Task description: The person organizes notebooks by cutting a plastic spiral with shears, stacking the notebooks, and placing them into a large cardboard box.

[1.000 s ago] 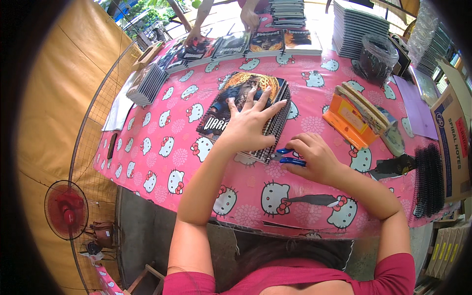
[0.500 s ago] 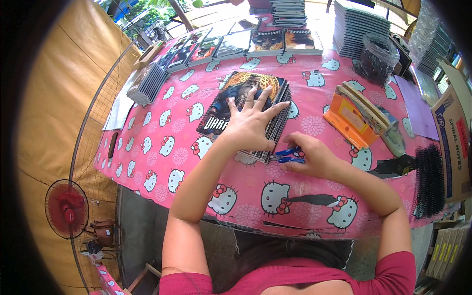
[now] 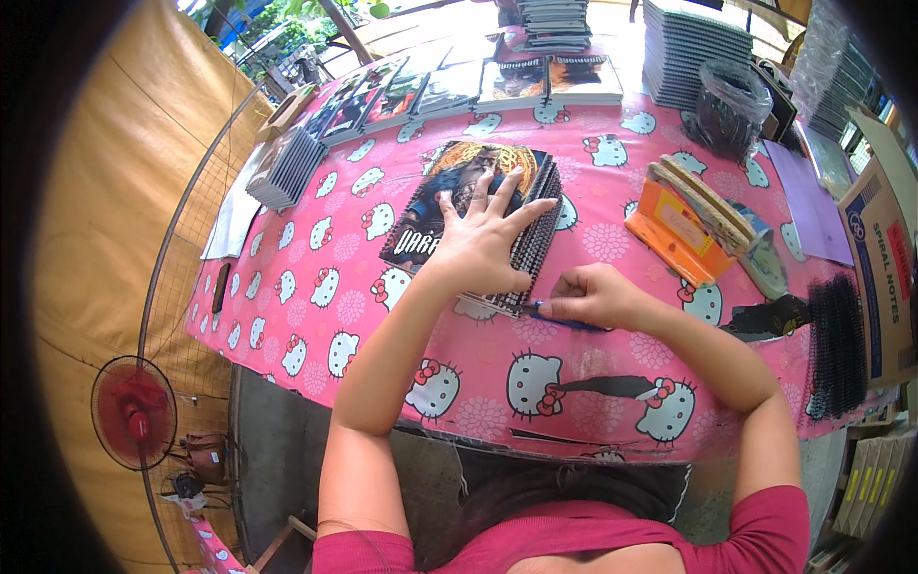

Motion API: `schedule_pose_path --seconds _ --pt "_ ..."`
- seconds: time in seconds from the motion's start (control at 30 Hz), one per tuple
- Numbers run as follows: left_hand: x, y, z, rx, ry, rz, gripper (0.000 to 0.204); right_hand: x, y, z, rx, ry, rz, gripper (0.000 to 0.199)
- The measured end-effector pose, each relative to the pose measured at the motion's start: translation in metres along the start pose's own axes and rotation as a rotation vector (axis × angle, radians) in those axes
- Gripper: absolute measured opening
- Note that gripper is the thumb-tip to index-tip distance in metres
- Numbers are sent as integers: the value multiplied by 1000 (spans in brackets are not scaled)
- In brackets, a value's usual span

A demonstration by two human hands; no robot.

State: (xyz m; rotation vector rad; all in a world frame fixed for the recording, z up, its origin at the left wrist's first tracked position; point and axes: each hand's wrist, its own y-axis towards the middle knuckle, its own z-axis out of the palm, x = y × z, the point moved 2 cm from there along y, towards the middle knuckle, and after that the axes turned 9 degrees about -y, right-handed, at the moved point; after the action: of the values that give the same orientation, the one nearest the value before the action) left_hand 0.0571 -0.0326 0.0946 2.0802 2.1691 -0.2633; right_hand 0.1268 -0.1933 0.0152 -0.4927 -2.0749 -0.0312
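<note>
Spread flat over the dark illustrated cover of a spiral notebook (image 3: pixel 435 206), my left hand (image 3: pixel 481 244) presses down with its fingers apart. More than one coil shows along the notebook's right edge, so it seems to lie on a small stack. My right hand (image 3: pixel 598 295) is closed round blue-handled pliers (image 3: pixel 545 311). Their tip is at the lower end of the black coil, by the notebook's near right corner. Part of the handles is hidden under my fingers, and the exact contact of the jaws is too small to tell.
Rows of notebooks (image 3: pixel 512 81) line the far side of the pink table (image 3: pixel 612 368). Right of my hand stand an orange holder (image 3: pixel 674 234), black coils (image 3: pixel 835 344) and a cardboard box (image 3: pixel 880 258). A notebook stack (image 3: pixel 287 170) sits at left, a red fan (image 3: pixel 134 411) beyond.
My right hand has closed its fingers more tightly round the pliers, and the handles, spread before, are now together. My left hand stays on the notebook.
</note>
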Motion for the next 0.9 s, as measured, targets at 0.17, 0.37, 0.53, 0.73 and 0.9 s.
schedule_pose_path --seconds 0.17,0.37,0.53,0.73,0.9 --pt "2 -3 1 -5 -10 -13 95 8 -21 4 -516 -652 -557 42" --pt "-1 -1 0 -10 -10 -2 94 -1 -6 3 -317 -392 -380 39" --pt "2 -3 1 -17 -19 1 94 6 0 -6 164 264 254 43" --pt "2 -4 2 -25 -23 0 95 6 -26 2 -359 -600 -360 42" --pt "3 -4 3 -37 -15 5 94 0 -20 7 -537 -630 -545 41"
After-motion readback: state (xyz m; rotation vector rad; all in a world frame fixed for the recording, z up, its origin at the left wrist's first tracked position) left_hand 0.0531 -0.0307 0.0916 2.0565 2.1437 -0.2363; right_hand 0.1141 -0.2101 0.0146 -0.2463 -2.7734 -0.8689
